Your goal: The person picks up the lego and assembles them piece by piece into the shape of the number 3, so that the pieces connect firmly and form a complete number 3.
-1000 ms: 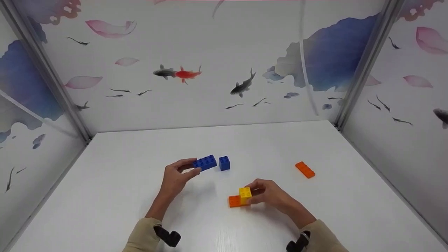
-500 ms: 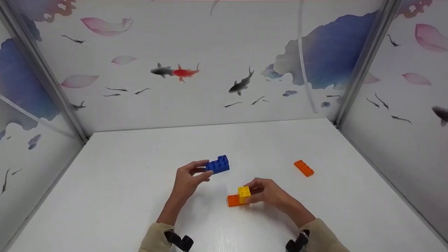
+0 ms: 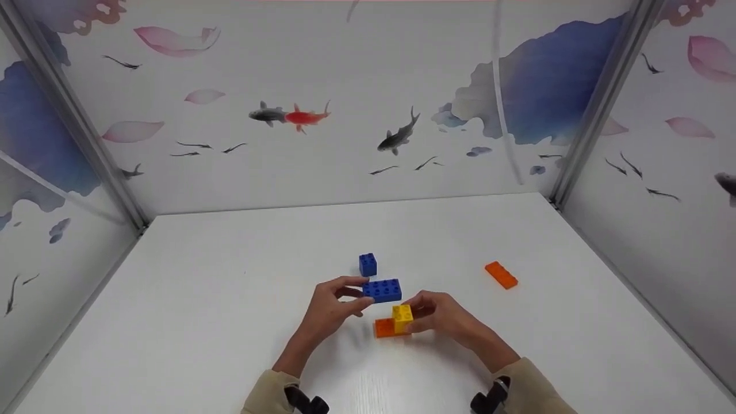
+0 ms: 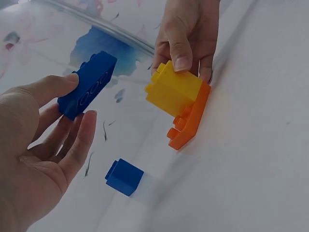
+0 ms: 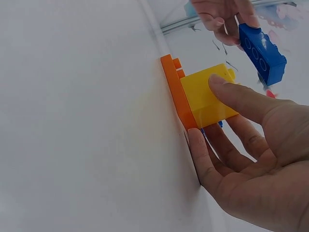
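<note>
Both arms (image 3: 298,342) angle inward, left fingers (image 3: 345,281) pinching a long blue brick (image 3: 383,291), right fingers (image 5: 202,157) a yellow brick (image 3: 402,318).

Three-sided booth (image 3: 339,184), wider building unclear: white tabletop (image 3: 190,287), metal corner posts (image 3: 601,98), white wall panels (image 3: 345,69) printed with koi (image 3: 305,118), pink petals (image 3: 135,131).

Soft, greyish light is filling the head view, with a pale glare showing on the near part of the table (image 3: 368,382). The left hand (image 3: 336,302) and right hand (image 3: 445,317) are casting faint, soft-edged shadows. Both wrist views are looking hazy and cool; in the left one, the wall (image 4: 135,121) is appearing washed out, while a faint yellowish tint is showing beside the yellow brick (image 5: 198,96) in the right.
</note>
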`<state>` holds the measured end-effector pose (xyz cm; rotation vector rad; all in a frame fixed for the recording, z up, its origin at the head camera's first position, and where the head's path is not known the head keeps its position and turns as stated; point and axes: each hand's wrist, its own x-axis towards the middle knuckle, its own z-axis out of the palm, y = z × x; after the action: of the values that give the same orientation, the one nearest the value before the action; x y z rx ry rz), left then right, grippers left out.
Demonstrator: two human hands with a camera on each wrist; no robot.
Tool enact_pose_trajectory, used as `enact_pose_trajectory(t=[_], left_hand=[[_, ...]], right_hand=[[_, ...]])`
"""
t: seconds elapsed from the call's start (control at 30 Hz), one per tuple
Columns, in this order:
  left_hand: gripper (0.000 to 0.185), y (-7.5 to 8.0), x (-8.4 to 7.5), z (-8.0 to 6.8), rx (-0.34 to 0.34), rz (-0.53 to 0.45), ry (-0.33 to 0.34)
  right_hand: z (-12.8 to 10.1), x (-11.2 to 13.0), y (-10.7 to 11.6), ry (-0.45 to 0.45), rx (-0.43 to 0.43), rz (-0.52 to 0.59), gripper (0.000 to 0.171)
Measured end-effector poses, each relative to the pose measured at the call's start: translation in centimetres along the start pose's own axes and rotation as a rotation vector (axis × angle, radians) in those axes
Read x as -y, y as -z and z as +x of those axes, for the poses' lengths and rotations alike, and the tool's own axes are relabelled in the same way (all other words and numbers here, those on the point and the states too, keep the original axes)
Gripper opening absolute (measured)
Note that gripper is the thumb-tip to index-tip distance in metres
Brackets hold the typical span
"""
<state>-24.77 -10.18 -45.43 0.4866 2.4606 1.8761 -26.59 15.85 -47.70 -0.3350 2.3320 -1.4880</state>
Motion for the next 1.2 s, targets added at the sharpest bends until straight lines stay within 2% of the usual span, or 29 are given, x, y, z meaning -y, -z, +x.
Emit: enact_pose_trajectory(t=[0.2, 0.6, 0.93, 1.2], left_hand=[[0.045, -0.4, 0.5, -0.1, 0.033, -0.024, 0.004], [0.046, -1.7, 1.3, -0.4, 0.100, -0.113, 0.105], [0.046, -2.1, 1.8, -0.2, 0.137, -0.139, 0.178], [0.053, -2.2, 1.7, -0.2, 0.167, -0.162, 0.160]], right_hand=[[0.1, -0.1, 0.0, 0.014, 0.008, 0.006, 0.035], [-0.1, -0.1, 0.1, 0.032, 0.018, 0.010, 0.034], [-0.1, -0.1, 0.0, 0.027, 0.002, -0.012, 0.034], [0.1, -0.2, -0.1, 0.026, -0.004, -0.006, 0.033]])
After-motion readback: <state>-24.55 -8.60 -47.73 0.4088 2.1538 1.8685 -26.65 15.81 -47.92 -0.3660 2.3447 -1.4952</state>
